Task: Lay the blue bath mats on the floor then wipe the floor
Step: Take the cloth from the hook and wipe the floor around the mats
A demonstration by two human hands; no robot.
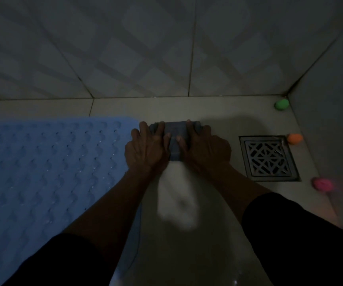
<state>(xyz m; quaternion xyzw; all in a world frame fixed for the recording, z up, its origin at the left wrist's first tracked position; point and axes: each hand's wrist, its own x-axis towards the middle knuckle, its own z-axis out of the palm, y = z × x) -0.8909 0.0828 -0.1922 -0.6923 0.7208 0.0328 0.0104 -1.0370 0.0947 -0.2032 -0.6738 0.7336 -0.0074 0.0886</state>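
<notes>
2 black sleeves [290,234], bare forearms

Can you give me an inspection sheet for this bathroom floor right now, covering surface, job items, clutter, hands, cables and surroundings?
Surface: pale tiled floor, dimly lit, with a bright patch below the hands.
Job's things: blue bath mat lies flat at left; a folded grey-blue cloth is on the floor between the mat and the drain.
Clutter: green ball, orange ball and pink ball along the right wall.
Grippers: left hand and right hand both press down on the cloth, side by side.
Cables: nothing seen.
Surroundings: square metal drain grate right of the hands; tiled wall behind, meeting a side wall at right.
</notes>
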